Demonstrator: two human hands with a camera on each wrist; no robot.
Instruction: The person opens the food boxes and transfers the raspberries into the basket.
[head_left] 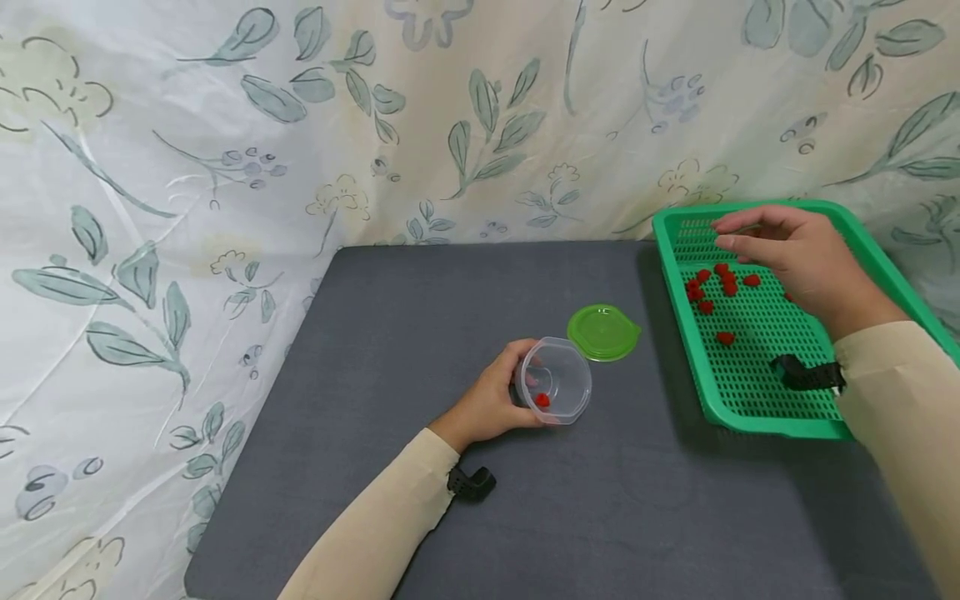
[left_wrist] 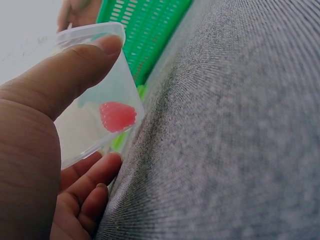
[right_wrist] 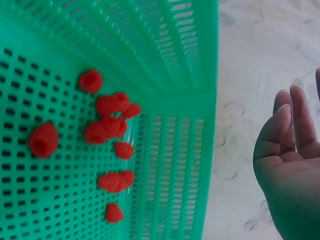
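My left hand grips a clear plastic cup around its side, thumb on one side and fingers on the other. One raspberry lies inside that cup, near its bottom. Over the green basket hovers my right hand, its fingers loosely bent with nothing visible between them. Several red raspberries lie scattered on the basket floor, mostly toward its left and far sides; my right hand and forearm hide part of the basket.
A green round lid with a small tab lies flat on the dark grey table, just beyond the cup and left of the basket. A floral cloth hangs behind the table's far edge.
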